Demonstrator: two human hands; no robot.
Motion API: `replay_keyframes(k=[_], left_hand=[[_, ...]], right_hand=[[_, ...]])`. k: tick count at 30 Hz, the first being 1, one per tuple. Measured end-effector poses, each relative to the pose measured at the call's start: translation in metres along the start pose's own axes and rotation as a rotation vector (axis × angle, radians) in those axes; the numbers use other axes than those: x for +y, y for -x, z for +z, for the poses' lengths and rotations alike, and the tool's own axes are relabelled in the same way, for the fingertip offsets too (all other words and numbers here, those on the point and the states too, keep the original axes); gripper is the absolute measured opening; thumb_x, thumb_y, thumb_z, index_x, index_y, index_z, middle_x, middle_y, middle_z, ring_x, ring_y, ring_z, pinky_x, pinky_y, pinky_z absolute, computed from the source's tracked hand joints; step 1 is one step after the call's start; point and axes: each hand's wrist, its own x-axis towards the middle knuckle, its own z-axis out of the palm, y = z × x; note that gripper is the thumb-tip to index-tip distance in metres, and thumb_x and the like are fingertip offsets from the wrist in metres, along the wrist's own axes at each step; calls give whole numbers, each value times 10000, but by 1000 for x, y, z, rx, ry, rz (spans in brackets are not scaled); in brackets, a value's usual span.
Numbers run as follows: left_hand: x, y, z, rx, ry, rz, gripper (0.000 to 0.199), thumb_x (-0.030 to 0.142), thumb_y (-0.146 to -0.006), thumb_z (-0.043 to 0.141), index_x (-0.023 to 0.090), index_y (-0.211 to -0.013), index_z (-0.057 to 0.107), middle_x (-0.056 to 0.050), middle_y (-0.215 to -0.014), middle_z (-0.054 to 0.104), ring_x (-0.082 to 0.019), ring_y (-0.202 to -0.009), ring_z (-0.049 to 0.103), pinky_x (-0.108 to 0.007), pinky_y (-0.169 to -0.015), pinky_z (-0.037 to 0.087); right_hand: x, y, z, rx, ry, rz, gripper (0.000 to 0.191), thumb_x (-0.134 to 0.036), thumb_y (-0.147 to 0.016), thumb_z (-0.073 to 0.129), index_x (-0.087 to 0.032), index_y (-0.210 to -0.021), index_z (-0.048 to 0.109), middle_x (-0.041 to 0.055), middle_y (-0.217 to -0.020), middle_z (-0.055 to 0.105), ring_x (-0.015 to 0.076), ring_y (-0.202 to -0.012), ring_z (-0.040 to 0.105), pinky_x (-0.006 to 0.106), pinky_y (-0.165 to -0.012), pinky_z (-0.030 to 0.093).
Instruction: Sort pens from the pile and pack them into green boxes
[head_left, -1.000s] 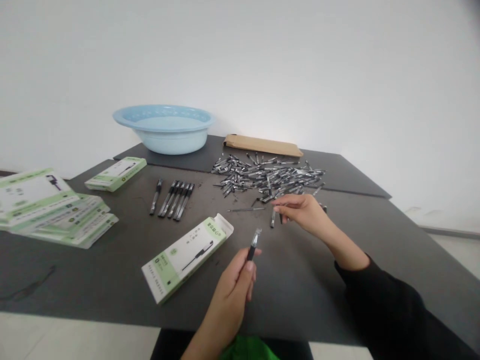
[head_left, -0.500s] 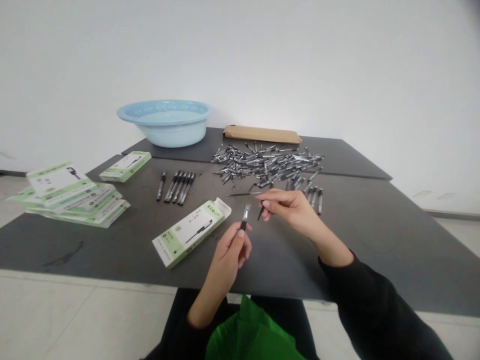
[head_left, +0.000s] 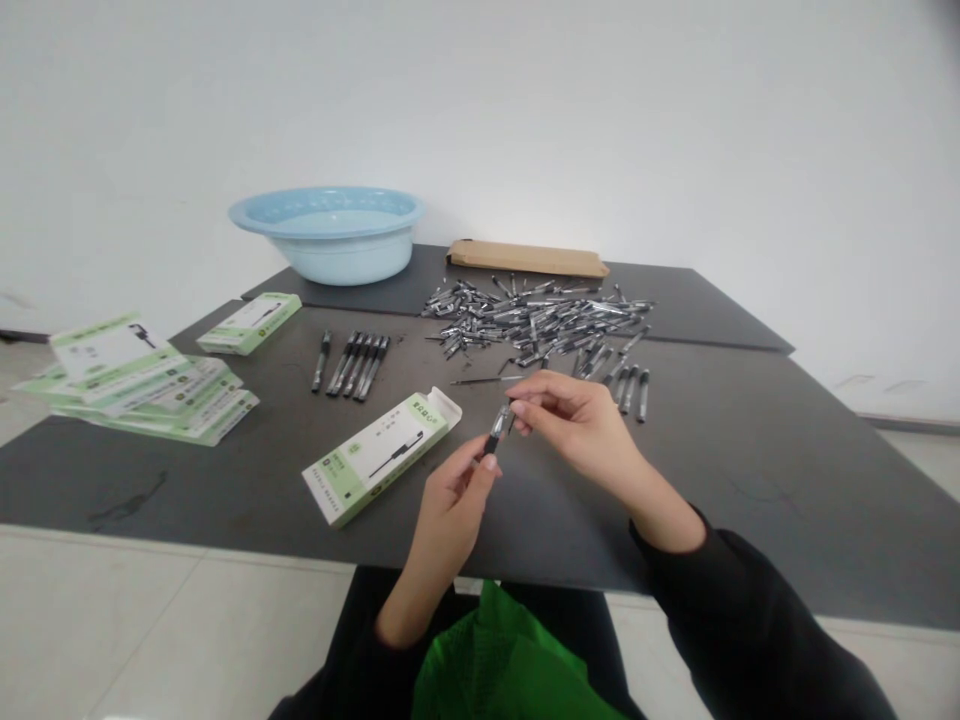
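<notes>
My left hand (head_left: 452, 505) pinches a pen (head_left: 495, 436), its clear end tilted up and away and its black part at my fingertips. Close by, my right hand (head_left: 574, 418) is closed on a small dark slim piece (head_left: 511, 424), which is beside the pen's clear end. Fingers partly cover that piece, and I cannot tell whether it touches the pen. Left of my hands lies a green-and-white pen box (head_left: 382, 458) with its far end flap raised. Beyond my right hand is a heap of loose pen parts (head_left: 540, 318).
Several capped pens (head_left: 360, 367) lie in a row behind the box. Flattened boxes (head_left: 150, 385) are stacked at the left, near another pen box (head_left: 251, 322). A blue basin (head_left: 341, 250) and a brown cardboard package (head_left: 529, 258) stand at the back of the dark table (head_left: 712, 470).
My hands have come closer together. The dark piece in my right hand has moved down-left beside the pen's clear end. The view has shifted slightly.
</notes>
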Motion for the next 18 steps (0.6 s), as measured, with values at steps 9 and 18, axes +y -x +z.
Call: replay_keyframes(k=[9, 18], left_hand=[[-3, -1, -2, 59, 8, 43, 350, 410, -924, 549, 170, -1139, 686, -15, -787, 608, -84, -566, 448, -218, -513, 367], [-5, 0, -4, 135, 15, 117, 301, 378, -882, 622, 185, -1085, 730, -9, -756, 610, -107, -613, 482, -238, -578, 401]], right_hand=[[1, 0, 0, -37, -47, 39, 243, -397, -823, 726, -177, -928, 729, 13, -692, 676, 122, -620, 647, 264, -617, 541], [-1, 2, 1, 25, -135, 82, 240, -395, -732, 811, -198, -866, 782, 28, -717, 713, 118, -579, 629, 262, -559, 547]])
